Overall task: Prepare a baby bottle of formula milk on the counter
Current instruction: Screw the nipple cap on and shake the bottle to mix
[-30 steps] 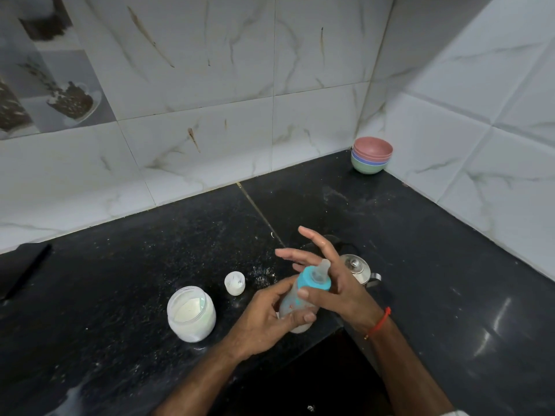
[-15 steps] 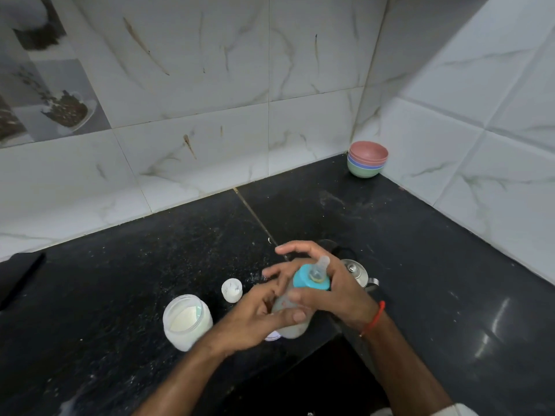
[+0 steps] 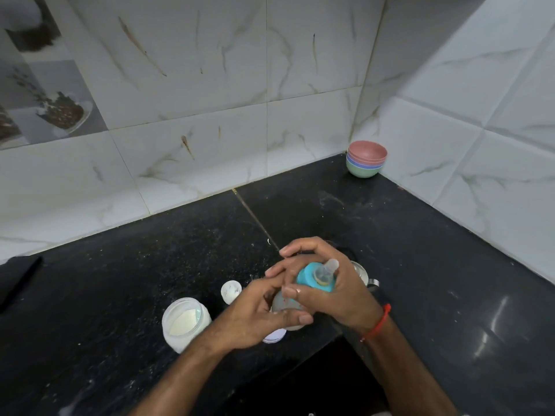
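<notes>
A baby bottle (image 3: 287,306) with a blue collar (image 3: 309,279) and a clear teat (image 3: 326,269) is tilted above the black counter (image 3: 150,265). My left hand (image 3: 264,313) wraps its cloudy lower body. My right hand (image 3: 327,280) closes around the blue collar from the right, with the fingers curled over the top. An open jar of white formula powder (image 3: 184,321) stands on the counter left of my hands. A small white cap (image 3: 230,290) lies just behind it.
A steel vessel with a lid (image 3: 362,273) is partly hidden behind my right hand. A stack of coloured bowls (image 3: 365,159) sits in the far corner. A white lid (image 3: 274,336) peeks out under my left hand. A dark flat object (image 3: 15,280) lies at the left edge.
My right hand's fingers, spread a second ago, have closed around the blue collar. Both hands stay on the bottle.
</notes>
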`<state>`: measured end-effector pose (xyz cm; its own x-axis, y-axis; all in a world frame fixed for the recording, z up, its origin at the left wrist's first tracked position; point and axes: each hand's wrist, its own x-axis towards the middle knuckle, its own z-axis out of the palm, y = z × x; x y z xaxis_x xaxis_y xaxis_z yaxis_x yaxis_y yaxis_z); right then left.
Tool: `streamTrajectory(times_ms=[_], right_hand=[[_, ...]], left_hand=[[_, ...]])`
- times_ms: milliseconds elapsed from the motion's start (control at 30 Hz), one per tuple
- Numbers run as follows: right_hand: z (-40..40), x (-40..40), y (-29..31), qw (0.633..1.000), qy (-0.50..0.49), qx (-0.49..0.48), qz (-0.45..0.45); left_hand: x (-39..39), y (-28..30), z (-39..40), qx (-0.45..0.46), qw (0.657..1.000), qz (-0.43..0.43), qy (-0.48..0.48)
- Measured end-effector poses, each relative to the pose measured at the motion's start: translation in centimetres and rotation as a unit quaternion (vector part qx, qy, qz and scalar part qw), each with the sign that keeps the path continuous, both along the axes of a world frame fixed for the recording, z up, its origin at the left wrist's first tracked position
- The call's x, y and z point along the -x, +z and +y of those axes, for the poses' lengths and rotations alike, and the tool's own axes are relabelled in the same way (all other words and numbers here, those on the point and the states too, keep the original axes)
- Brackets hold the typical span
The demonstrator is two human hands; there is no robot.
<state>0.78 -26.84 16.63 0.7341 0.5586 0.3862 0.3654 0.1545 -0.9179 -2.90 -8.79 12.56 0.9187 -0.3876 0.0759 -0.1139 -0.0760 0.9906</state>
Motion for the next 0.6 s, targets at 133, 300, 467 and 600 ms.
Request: streamTrajectory(times_ms=[133, 300, 467, 600], right_hand=[[1.5, 0.3, -0.5, 0.991, -0.120, -0.059, 0.011], [3.7, 0.7, -1.6, 0.949, -0.287, -0.101, 0.085], [2.9, 0.4, -1.6, 0.967, -0.250, -0.016, 0.043], [1.8, 0.6, -2.0, 0.985, -0.172, 0.025, 0.000]], left_hand=[[0.1, -0.1, -0.9, -0.017, 0.998, -0.037, 0.057], [0.5, -0.9, -1.8, -0.084, 0.982, -0.100, 0.137], [0.8, -1.2, -1.7, -0.054, 0.988, -0.042, 0.139], [1.3, -1.3, -1.4, -0.021, 0.986, -0.001, 0.166]])
